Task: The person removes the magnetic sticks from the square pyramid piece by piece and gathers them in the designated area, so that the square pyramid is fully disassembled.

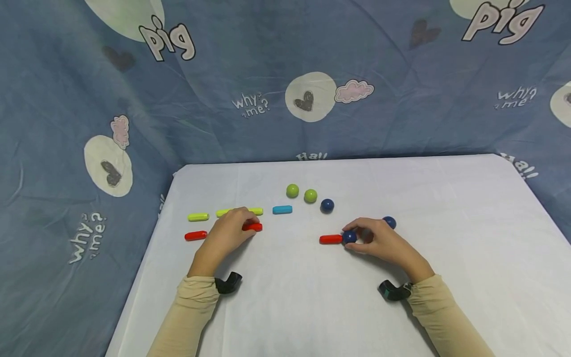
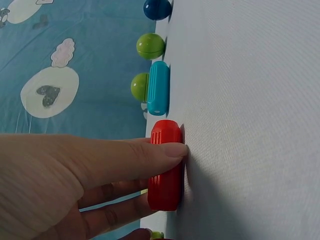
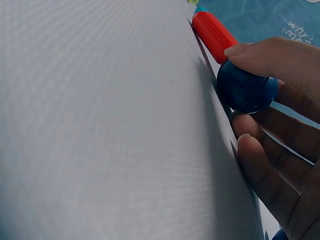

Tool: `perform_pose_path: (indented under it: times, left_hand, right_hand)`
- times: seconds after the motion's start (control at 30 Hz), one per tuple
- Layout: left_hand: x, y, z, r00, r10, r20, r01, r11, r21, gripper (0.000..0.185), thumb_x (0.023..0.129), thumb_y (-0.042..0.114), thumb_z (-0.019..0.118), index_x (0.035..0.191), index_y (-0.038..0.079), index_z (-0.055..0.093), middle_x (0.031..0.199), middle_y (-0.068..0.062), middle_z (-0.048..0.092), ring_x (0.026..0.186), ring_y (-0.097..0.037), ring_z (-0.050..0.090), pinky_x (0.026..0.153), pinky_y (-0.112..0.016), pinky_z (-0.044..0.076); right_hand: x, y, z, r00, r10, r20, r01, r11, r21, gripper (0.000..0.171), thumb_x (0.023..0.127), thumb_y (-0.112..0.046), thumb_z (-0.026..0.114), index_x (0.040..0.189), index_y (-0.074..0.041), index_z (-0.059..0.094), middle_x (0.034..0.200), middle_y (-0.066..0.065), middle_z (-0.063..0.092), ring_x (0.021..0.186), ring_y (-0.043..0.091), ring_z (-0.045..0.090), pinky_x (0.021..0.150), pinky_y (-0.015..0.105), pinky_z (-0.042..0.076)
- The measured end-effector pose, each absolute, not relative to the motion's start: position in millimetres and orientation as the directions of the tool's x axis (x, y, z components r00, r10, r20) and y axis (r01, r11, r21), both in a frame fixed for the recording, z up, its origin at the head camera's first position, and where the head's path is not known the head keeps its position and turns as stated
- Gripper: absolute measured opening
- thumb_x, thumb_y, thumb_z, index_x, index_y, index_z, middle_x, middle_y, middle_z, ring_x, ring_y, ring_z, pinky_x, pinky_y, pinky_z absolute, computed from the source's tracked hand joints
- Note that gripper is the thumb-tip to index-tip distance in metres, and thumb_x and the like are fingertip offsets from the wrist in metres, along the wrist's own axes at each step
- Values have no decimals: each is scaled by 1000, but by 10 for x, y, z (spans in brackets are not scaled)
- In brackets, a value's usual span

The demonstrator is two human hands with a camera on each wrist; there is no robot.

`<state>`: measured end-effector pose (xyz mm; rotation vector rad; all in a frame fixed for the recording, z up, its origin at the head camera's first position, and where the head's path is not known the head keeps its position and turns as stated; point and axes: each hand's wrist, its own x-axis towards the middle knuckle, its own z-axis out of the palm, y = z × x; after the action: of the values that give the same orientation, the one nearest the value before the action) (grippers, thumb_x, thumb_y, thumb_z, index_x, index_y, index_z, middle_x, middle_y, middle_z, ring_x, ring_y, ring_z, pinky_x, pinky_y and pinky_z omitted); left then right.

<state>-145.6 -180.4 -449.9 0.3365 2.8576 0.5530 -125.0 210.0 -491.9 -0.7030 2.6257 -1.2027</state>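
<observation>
My left hand (image 1: pixel 224 237) pinches a short red rod (image 1: pixel 253 227) lying on the table. In the left wrist view the thumb lies across that ribbed red rod (image 2: pixel 165 192), with fingers behind it. My right hand (image 1: pixel 387 241) holds a dark blue ball (image 1: pixel 349 237) between thumb and fingers. The ball meets the right end of another red rod (image 1: pixel 330 239); in the right wrist view the thumb tip is where the ball (image 3: pixel 245 87) and this rod (image 3: pixel 215 37) come together. A second blue ball (image 1: pixel 389 222) sits just behind the right hand, partly hidden.
Left of the left hand lie a red rod (image 1: pixel 196 235) and a yellow rod (image 1: pixel 198 217); more yellow rods (image 1: pixel 255 211) show behind its fingers. A light blue rod (image 1: pixel 282 209), two green balls (image 1: pixel 292 191) and a blue ball (image 1: pixel 327 206) are farther back on the white table (image 1: pixel 285 307).
</observation>
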Motion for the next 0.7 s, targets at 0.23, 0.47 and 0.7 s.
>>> perform_pose_path:
  times: [0.23, 0.47, 0.7]
  left_hand:
    - [-1459, -1802, -4501, -952, 259, -165, 180, 905, 385, 23, 86, 9, 83, 109, 11, 78, 103, -4, 72, 101, -24, 67, 94, -46, 56]
    - [-1457, -1789, -4497, -951, 285, -123, 221, 899, 377, 30, 84, 13, 86, 112, 11, 77, 104, -4, 73, 103, -24, 67, 94, -45, 57]
    - [-1404, -1643, -4488, -941, 337, -14, 305, 868, 392, 33, 81, 17, 89, 111, 11, 78, 102, -3, 74, 98, -22, 64, 89, -43, 55]
  right_hand:
    - [-1249, 2100, -4915, -876, -481, 39, -346, 569, -746, 35, 84, -21, 87, 116, -20, 74, 95, -9, 71, 82, 13, 61, 70, 23, 52]
    - [-1244, 2094, -4913, -875, -482, 36, -344, 567, -748, 35, 83, -21, 88, 116, -20, 74, 95, -9, 71, 81, 12, 60, 70, 23, 52]
    - [-1242, 2081, -4925, -873, -485, 43, -347, 558, -754, 35, 83, -21, 88, 115, -20, 74, 93, -9, 71, 80, 11, 60, 69, 22, 52]
